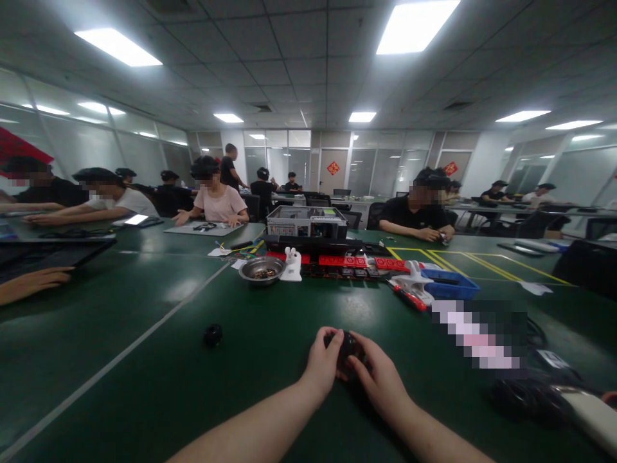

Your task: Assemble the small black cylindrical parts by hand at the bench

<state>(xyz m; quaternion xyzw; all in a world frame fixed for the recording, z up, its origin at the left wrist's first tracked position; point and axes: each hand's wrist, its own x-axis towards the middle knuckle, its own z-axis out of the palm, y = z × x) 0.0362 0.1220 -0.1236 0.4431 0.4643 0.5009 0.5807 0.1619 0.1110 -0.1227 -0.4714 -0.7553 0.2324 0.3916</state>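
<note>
Between my two hands is a small black rounded object [346, 345], mostly covered by the fingers, so its kind is unclear. My left hand [324, 359] curls round its left side, the thumb across the top. On the other side my right hand [378, 370] grips it with bent fingers and thumb. A second black rounded object [213, 335] lies on the green table [270, 411], left of my hands and apart from them.
Ahead stand a metal bowl [261, 271] of small parts, a white stand [292, 265], an open computer case [307, 222] and a blue tray [450, 285]. Red-handled pliers [409, 297] lie beside the tray. Black cable [525, 397] lies right. Co-workers sit around; one's hand [36, 284] is at left.
</note>
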